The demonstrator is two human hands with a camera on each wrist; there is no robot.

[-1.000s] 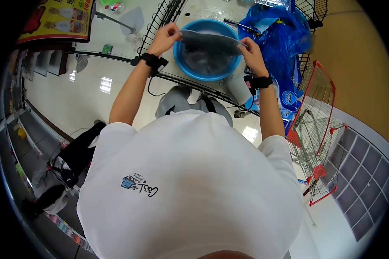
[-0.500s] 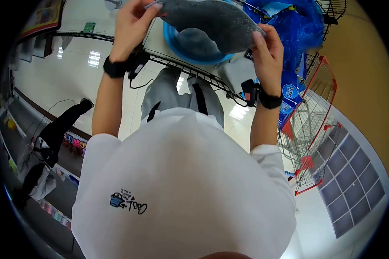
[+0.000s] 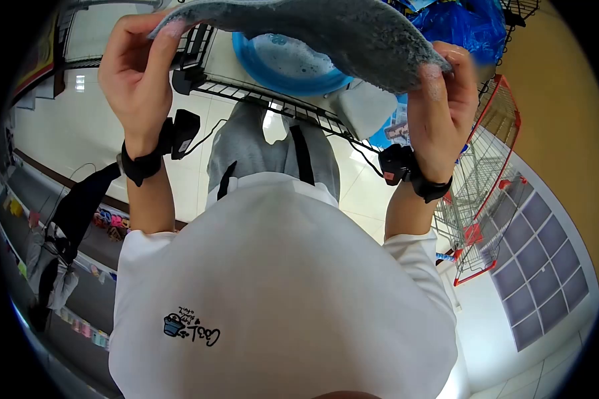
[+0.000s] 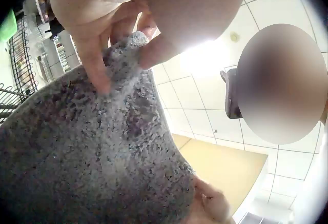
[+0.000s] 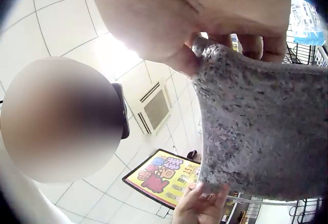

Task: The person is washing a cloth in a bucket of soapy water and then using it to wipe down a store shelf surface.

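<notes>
A grey, fuzzy-faced cloth [image 3: 353,40] with a pale edge is stretched between both hands, sagging in the middle. My left hand [image 3: 138,80] pinches its left corner between thumb and fingers, while my right hand [image 3: 440,110] pinches the right corner the same way. In the left wrist view the cloth [image 4: 107,152] looks damp, its pile matted in clumps. Beyond and below it sits a blue basin [image 3: 303,87] holding foamy, soapy water [image 3: 283,52]. The cloth hides the basin's far side in the head view.
The basin stands on a table edged with black wire rack [image 3: 273,106]. A white container [image 3: 363,110] and a blue plastic bag [image 3: 469,30] are to its right. A red-trimmed shopping cart [image 3: 489,193] stands further right. Another person [image 3: 80,213] is at the left.
Both hands have lifted the cloth up from over the basin towards the body and spread further apart, pulling it wider. The suds in the basin have come into view.
</notes>
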